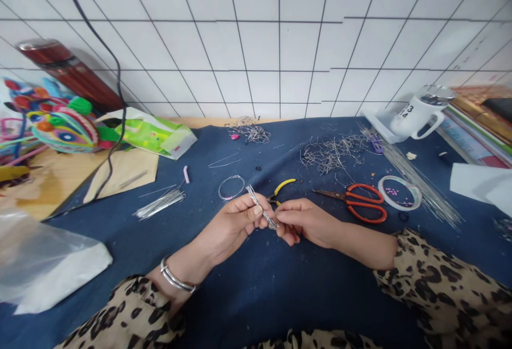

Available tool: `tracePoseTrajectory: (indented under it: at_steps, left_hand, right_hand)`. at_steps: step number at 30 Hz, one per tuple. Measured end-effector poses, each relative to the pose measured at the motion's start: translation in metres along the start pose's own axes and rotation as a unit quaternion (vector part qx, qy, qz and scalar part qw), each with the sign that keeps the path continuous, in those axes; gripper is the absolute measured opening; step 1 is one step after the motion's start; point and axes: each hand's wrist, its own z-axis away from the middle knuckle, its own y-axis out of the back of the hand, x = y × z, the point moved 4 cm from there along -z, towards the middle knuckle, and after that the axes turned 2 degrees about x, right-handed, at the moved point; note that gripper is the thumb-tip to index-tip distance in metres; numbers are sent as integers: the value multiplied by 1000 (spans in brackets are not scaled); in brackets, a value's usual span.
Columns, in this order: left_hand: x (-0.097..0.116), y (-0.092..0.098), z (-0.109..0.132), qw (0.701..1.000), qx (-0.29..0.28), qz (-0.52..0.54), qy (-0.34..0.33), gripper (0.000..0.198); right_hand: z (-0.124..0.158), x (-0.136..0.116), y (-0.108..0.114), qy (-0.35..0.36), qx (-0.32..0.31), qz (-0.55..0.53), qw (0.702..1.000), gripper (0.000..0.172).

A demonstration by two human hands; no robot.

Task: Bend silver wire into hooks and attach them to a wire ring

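Wire bundle (253, 195) slanted, held above blue-covered bench (256, 295), in front of person. Left hand (240, 218): grip pinching bundle between thumb and fingers. Right hand (306, 221): fingers bunched at bundle's lower end; cannot tell whether grip pinches wire. Just behind hands, partly hidden: yellow-handled pliers (285, 183). Left: thin ring (229, 198), then pile of straight wires (163, 203). Right: red-handled scissors (346, 196), round dish (416, 202) with pink beads (394, 193). Farther back: tangled wire (334, 154).
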Motion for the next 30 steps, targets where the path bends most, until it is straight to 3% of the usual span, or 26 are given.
tracePoseTrajectory:
  at_steps: [23,27,30]
  left_hand:
    - [-1,3,2,999,12,-32,-18,8]
    - [2,1,2,996,30,-74,-38,9]
    - [1,0,2,992,43,-106,-44,10]
  right_hand:
    - [0,-1,2,46,2,70,997,17]
    - [2,-5,0,56,18,156,986,21]
    - [4,-10,-4,106,49,285,951,20]
